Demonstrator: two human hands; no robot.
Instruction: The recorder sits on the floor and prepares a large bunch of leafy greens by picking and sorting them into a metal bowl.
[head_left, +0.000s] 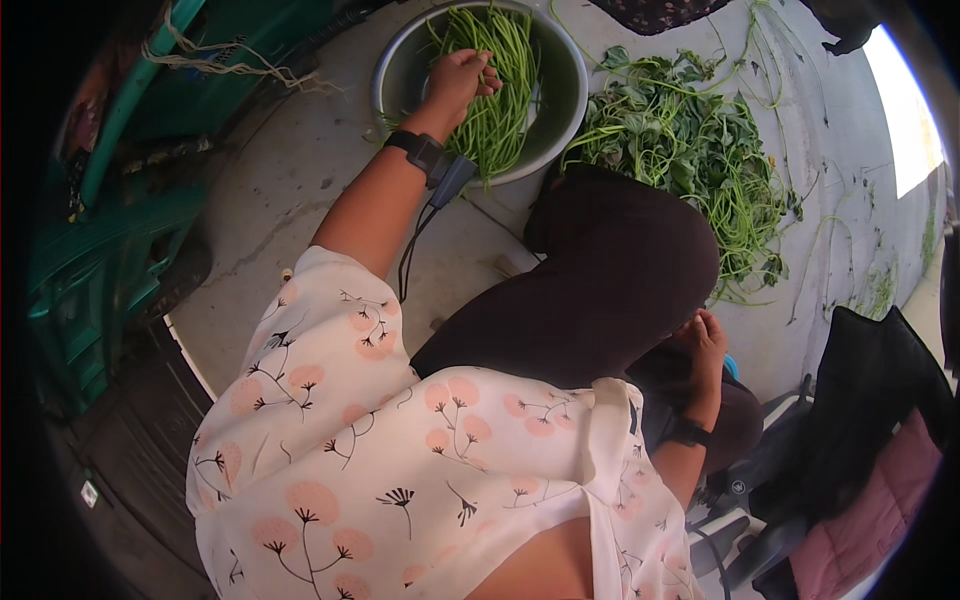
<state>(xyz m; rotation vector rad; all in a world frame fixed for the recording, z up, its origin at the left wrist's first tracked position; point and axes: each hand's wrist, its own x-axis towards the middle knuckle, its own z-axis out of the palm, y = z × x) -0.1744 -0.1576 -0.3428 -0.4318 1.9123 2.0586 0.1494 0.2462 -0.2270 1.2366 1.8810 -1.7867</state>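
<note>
My left hand (466, 79) is over a wide metal basin (384, 67), its fingers bent at a heap of thin green stems (502, 120) inside. Whether a stem is between those fingers cannot be told. My right hand (703, 332) rests beside my dark-trousered knee, thumb and fingers close together; what it may hold is too small to make out. Just right of the basin, a pile of leafy green vines (675, 135) lies on the pale floor, partly behind my knee. Both wrists wear dark bands, and a cable hangs from the left one.
Green plastic chairs (112, 232) stand at the left, with frayed cords near the top. Loose vine strands (832, 225) trail over the floor at the right. A black and pink padded item (862, 480) is at the lower right. Patterned cloth (652, 11) shows at the top edge.
</note>
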